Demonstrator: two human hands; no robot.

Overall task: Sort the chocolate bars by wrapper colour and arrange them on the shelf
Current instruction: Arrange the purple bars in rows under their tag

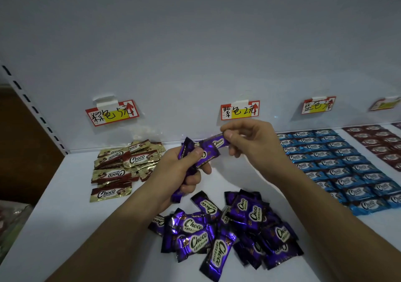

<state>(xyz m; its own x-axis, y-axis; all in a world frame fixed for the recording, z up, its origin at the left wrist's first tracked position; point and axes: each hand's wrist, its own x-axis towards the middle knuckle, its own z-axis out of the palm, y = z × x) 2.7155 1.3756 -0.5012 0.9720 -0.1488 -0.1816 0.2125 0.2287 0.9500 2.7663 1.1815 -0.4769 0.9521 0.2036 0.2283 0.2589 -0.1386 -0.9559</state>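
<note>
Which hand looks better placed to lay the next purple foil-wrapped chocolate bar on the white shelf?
Probably the right hand: it pinches one purple foil-wrapped chocolate bar by its end. The left hand is full, gripping a bundle of purple bars.

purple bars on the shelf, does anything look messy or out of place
The purple foil-wrapped chocolate bars lie in a jumbled heap at the front of the white shelf, overlapping at all angles, while the blue foil-wrapped bars on the right sit in tidy rows. The gold-and-brown wrapped bars at left are loosely piled.
</note>
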